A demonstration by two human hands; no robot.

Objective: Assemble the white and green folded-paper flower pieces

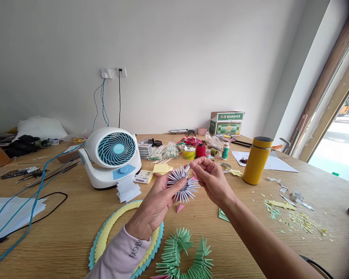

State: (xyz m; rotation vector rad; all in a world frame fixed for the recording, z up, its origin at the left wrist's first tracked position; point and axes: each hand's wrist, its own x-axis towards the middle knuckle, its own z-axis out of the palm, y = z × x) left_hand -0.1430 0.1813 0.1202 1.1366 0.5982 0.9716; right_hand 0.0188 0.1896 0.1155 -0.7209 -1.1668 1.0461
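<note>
My left hand (159,201) is closed round a spiky disc of folded white paper pieces (182,185), held above the wooden table (69,217). My right hand (211,179) pinches a small white folded piece at the disc's upper right edge. Below the hands lie a pink folded piece (180,208), a yellow and blue paper ring (110,228) and a curved green folded-paper shape (186,254).
A white and blue desk fan (112,155) stands left of the hands, with a stack of white paper pieces (128,190) before it. A yellow flask (257,159) stands right. Paper scraps (291,215) litter the right side. Thread spools, a cardboard box (227,123) and blue cables (31,201) lie around.
</note>
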